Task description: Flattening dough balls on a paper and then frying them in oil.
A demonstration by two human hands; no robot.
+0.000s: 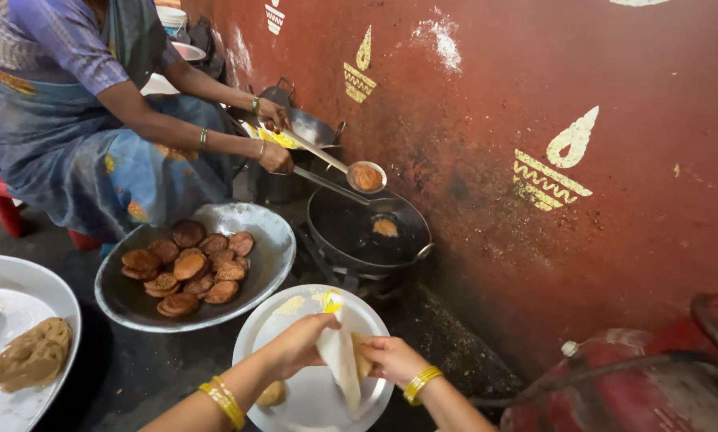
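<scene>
My left hand and my right hand both grip a folded whitish plastic sheet with brown dough pressed inside it. They hover over a round steel plate. A small ball of dough lies on that plate near my left wrist. Both of my wrists carry yellow bangles.
A seated person in a blue garment holds two ladles over a black wok of oil with one piece frying. A wide pan holds several fried brown discs. A tray with a dough lump sits at left. A red gas cylinder stands by the wall.
</scene>
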